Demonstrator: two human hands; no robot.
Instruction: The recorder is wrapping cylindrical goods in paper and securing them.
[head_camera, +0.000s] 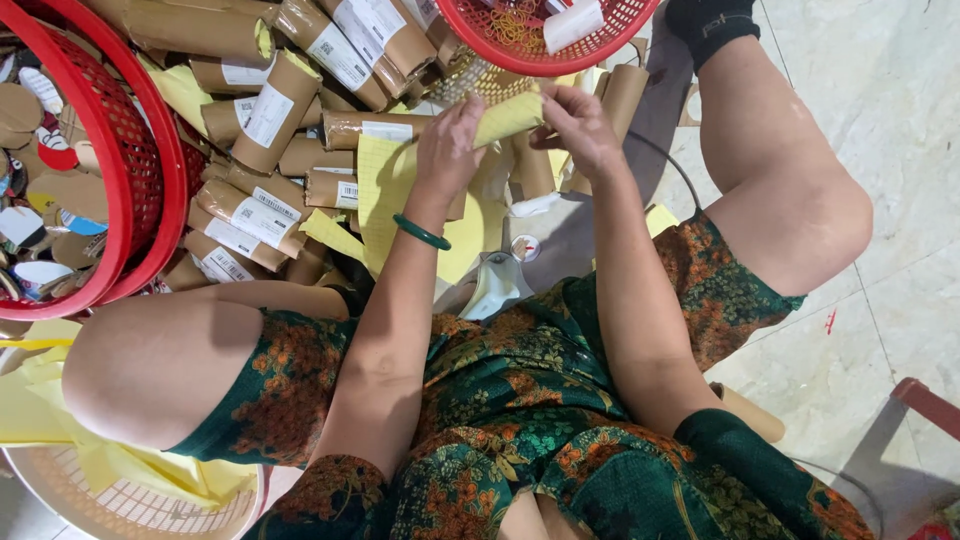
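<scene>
My left hand (450, 148) and my right hand (578, 122) together grip a yellow paper roll (508, 117) held level in front of me, one hand at each end. A green bangle (421, 232) circles my left wrist. Under the hands lie flat yellow paper sheets (385, 180). A heap of rolled brown paper parcels (262, 195) with white labels lies to the left of my left hand.
A large red basket (135, 170) with cardboard cut-outs stands at the left. A smaller red basket (545, 55) holding rubber bands sits just beyond my hands. A white basket (120, 505) with yellow paper is at the lower left. Pale floor tiles (880, 120) spread to the right.
</scene>
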